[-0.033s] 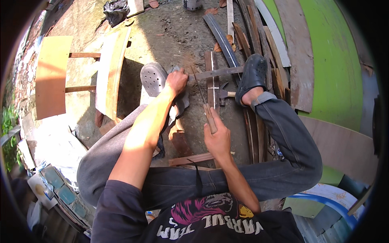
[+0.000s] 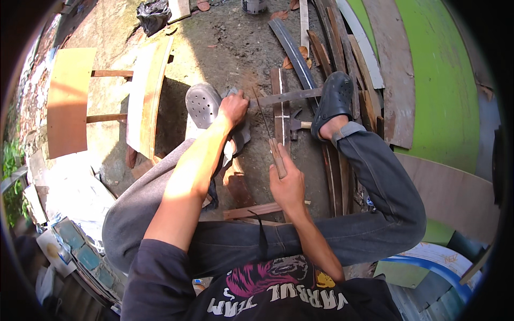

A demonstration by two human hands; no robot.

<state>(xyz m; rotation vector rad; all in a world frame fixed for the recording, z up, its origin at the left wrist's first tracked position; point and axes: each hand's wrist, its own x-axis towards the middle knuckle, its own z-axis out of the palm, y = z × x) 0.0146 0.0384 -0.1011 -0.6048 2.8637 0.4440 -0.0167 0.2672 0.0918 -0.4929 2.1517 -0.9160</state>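
Observation:
My right hand (image 2: pixel 288 184) is closed around the wooden handle (image 2: pixel 278 160) of a saw. Its thin saw blade (image 2: pixel 263 113) is seen nearly edge-on, pointing away from me and crossing the left end of a narrow wooden strip (image 2: pixel 292 97). Beside the left clog, my left hand (image 2: pixel 233 107) presses closed on that end of the strip; its fingertips are partly hidden. The strip runs right to the other clog, over a dark board (image 2: pixel 280 115) with a pale line. A hammer (image 2: pixel 297 124) lies beside that board, close to the right clog.
Dark clogs (image 2: pixel 334 101) are on my feet. Long wooden strips (image 2: pixel 332 182) and a green panel (image 2: pixel 436 80) lie to the right. At left stands a wooden piece with two curved panels (image 2: pixel 69 101) joined by rails. A black plastic bag (image 2: pixel 153 16) sits at the far left.

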